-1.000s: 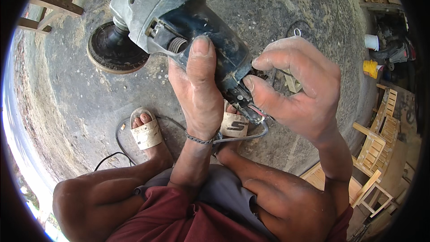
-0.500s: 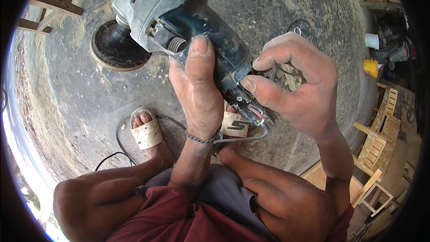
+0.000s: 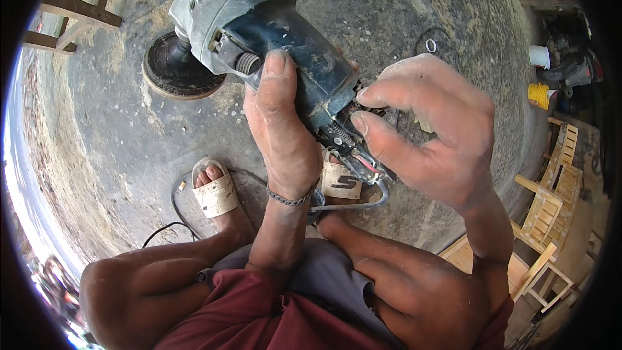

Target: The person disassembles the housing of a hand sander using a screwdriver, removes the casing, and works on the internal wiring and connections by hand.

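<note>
An angle grinder [image 3: 285, 58] with a grey metal gear head, a dark blue body and a round black backing pad [image 3: 178, 68] is held up over the floor, its rear end uncovered. My left hand [image 3: 282, 123] wraps round the body from below, thumb lying along the top. At the bare rear end, a small coil spring [image 3: 340, 135] and a pinkish-red wire [image 3: 367, 163] show beside a grey power cord [image 3: 369, 204]. My right hand [image 3: 434, 123] is curled in a pinch there, thumb and forefinger touching the inner parts; what lies between the fingertips is too small to make out.
My sandalled feet [image 3: 217, 196] rest on the stained concrete floor [image 3: 142, 149], the cord looping round them. A wooden frame [image 3: 81, 6] stands at far left. Along the right are wooden furniture pieces [image 3: 551, 201], a white cup [image 3: 539, 57] and a yellow container [image 3: 538, 96].
The grinder has turned slightly in my left hand's grip, its pad shifting right and its rear end left. My right fingertips have moved a little left with it.
</note>
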Motion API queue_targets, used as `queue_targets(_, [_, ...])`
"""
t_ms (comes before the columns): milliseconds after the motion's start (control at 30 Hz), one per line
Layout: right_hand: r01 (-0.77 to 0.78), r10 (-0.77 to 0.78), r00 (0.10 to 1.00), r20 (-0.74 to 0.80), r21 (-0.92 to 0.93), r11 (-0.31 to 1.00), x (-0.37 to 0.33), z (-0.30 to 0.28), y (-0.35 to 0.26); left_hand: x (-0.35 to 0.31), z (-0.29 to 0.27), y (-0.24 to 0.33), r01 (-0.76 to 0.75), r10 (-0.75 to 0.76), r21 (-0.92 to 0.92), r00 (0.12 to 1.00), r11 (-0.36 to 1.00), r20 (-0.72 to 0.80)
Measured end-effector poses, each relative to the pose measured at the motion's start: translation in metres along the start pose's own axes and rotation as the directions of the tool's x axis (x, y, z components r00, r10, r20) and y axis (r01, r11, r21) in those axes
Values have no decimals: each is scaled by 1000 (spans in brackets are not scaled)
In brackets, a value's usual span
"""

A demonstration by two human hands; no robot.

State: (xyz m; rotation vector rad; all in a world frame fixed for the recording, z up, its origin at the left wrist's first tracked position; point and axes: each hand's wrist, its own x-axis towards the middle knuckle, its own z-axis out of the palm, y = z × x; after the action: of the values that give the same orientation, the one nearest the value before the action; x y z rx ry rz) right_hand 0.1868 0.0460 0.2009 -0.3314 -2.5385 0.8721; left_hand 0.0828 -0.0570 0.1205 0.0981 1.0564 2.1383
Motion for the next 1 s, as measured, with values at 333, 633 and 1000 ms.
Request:
queue_targets(333, [222, -220, 975, 36, -245, 944, 3, -2, -4, 0, 1, 3, -25, 26, 38, 999, 999, -36])
queue_targets(633, [240, -240, 970, 33, -254, 937, 4, -2, -5, 0, -1, 3, -18, 20, 72, 1000, 997, -24])
queue_targets(1000, [93, -92, 996, 22, -76, 993, 5, 1, -5, 2, 3, 6, 114, -112, -161, 993, 980, 24])
